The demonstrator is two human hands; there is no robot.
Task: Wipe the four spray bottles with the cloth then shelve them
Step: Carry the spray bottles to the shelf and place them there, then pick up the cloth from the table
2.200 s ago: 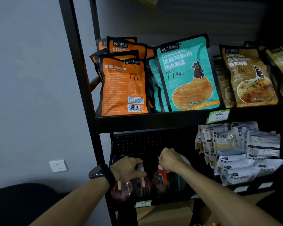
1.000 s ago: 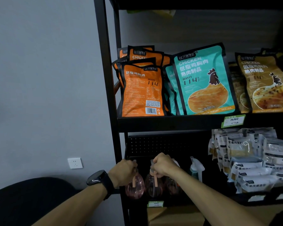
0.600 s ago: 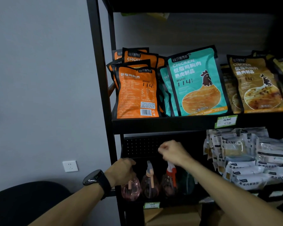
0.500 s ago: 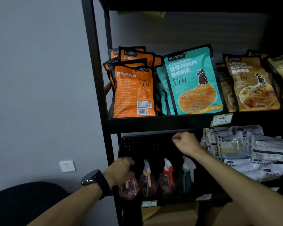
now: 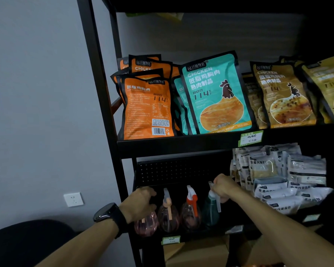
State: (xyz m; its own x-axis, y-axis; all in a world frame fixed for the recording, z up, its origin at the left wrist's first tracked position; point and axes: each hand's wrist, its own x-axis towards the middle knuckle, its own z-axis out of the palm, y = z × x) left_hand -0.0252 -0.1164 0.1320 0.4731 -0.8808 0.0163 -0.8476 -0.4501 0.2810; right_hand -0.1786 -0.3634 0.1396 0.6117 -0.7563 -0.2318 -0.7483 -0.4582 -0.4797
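Note:
Several spray bottles stand in a row on the lower shelf (image 5: 199, 235). My left hand (image 5: 141, 203) grips the top of the leftmost pink bottle (image 5: 146, 225). Beside it stand a second pink bottle (image 5: 168, 214) with a peach trigger and a third pink bottle (image 5: 191, 212) with a red trigger; no hand touches them. My right hand (image 5: 225, 186) grips the white spray head of the teal bottle (image 5: 210, 211) at the right end. No cloth is in view.
Orange, teal and gold chicken pouches (image 5: 212, 95) fill the upper shelf. White packets (image 5: 281, 176) are piled right of the bottles. A black upright (image 5: 96, 93) frames the left side, with a grey wall, a socket (image 5: 73, 199) and a dark chair (image 5: 27, 243) beyond.
My right hand let go of the second pink bottle, rose, swung right and came down on the teal bottle's spray head. My left hand stayed on the leftmost bottle.

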